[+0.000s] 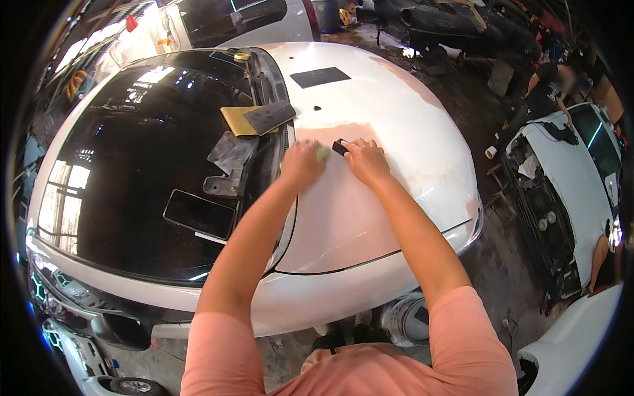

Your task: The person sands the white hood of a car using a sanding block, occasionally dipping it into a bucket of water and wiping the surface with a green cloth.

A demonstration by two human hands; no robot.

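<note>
I lean over the white hood [429, 171] of a car, which has a wide dull pinkish patch [343, 218] on my side. My left hand [302, 165] is closed round a small pale green piece [323, 153], perhaps a sponge, close to the windshield edge. Just to its right, my right hand [367, 162] grips a small black block [339, 146] and rests on the patch. Most of the block and of the green piece is hidden by my fingers. A dark flat sheet [320, 77] lies farther up the hood.
On the windshield [132, 165] lie a phone [200, 213], a metal bracket [221, 186], a yellow sheet [241, 121], a dark grey sheet [269, 117] and a tape roll [242, 57]. A bucket [406, 320] stands by my legs. Another person [551, 89] is near a white car body [561, 191] at right.
</note>
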